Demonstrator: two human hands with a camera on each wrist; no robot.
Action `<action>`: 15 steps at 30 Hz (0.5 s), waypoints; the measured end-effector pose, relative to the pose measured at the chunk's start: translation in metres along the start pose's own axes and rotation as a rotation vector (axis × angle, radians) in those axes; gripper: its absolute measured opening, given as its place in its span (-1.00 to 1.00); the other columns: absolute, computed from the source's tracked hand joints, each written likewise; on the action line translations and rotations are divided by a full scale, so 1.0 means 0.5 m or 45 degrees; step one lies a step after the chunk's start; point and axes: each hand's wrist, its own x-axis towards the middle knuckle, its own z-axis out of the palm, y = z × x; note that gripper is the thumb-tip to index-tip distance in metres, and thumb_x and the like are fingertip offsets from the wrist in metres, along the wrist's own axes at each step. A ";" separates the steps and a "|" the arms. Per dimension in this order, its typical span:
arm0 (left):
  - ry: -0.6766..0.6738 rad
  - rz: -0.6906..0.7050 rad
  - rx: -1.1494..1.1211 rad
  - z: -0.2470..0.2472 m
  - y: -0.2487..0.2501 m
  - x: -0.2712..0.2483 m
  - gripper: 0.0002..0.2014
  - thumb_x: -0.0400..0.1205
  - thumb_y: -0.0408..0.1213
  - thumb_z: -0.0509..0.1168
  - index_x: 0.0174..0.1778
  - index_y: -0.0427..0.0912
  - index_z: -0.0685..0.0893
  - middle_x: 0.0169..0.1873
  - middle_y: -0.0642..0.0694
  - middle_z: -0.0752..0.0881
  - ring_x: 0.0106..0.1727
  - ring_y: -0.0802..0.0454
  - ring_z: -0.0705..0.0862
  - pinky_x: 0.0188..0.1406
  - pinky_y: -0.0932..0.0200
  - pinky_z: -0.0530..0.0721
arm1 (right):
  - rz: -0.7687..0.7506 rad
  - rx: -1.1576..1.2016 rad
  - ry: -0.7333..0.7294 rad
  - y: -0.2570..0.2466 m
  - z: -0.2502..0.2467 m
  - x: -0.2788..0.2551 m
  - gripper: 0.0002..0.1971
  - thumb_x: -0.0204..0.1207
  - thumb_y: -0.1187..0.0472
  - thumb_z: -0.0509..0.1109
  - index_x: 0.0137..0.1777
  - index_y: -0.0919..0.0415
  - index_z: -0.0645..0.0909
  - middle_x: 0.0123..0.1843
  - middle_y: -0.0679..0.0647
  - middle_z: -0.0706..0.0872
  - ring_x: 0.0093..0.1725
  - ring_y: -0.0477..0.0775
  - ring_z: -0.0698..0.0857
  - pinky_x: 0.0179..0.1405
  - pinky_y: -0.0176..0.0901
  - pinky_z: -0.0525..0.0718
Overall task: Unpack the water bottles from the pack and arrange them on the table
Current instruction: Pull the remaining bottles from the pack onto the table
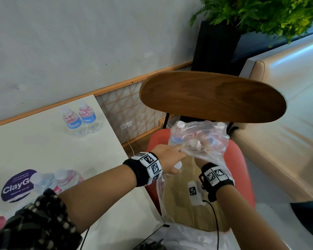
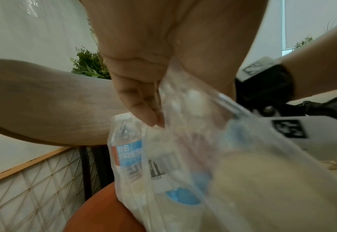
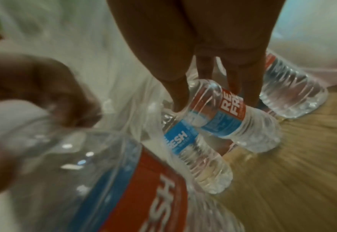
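A torn clear plastic pack (image 1: 202,139) with several water bottles in it stands on a chair seat. My left hand (image 1: 175,159) grips the bunched wrap (image 2: 183,97) in curled fingers, with a white bottle cap (image 1: 177,166) just under the palm. My right hand (image 3: 209,100) reaches inside the pack. Its thumb and fingers close round a bottle (image 3: 229,116) with a red and blue label. In the head view the wrap mostly hides that hand. On the white table (image 1: 43,150), two bottles (image 1: 79,120) stand upright at the back. Others (image 1: 61,179) lie near the front.
The chair has a dark wooden backrest (image 1: 213,96), a red seat (image 1: 242,159) and a woven mat (image 1: 179,195). A cream sofa (image 1: 278,123) is on the right, a potted plant (image 1: 260,15) behind. A purple sticker (image 1: 16,186) marks the table. White plastic (image 1: 197,237) lies below.
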 end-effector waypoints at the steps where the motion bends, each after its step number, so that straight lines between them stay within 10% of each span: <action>1: 0.020 0.014 0.011 -0.002 -0.004 -0.002 -0.58 0.50 0.02 0.40 0.23 -0.04 0.59 0.19 -0.03 0.48 0.03 -0.04 0.59 -0.26 0.18 0.45 | 0.032 0.082 -0.005 0.012 0.008 -0.003 -0.55 0.66 0.38 0.19 0.52 0.44 0.22 0.54 0.22 0.33 0.58 0.17 0.29 0.49 -0.52 0.16; 4: 0.092 -0.007 0.001 -0.013 -0.008 -0.008 -0.67 0.47 0.11 0.39 -0.07 -0.08 0.64 0.12 -0.01 0.39 0.05 0.00 0.50 -0.28 0.15 0.47 | 0.051 0.313 -0.012 0.051 0.026 -0.019 -0.62 0.66 0.11 0.23 0.39 0.30 0.47 0.33 0.19 0.57 0.33 0.14 0.54 0.11 -0.28 0.38; 15: 0.093 0.220 -0.269 -0.073 0.002 -0.092 -0.66 0.36 0.07 0.51 -0.39 -0.14 0.64 0.31 0.06 0.28 0.18 0.05 0.43 -0.03 0.10 0.60 | -0.244 0.484 0.063 0.068 0.026 -0.120 -0.65 0.41 0.12 0.49 0.21 -0.09 0.66 0.13 -0.12 0.75 0.17 -0.03 0.67 0.25 0.03 0.60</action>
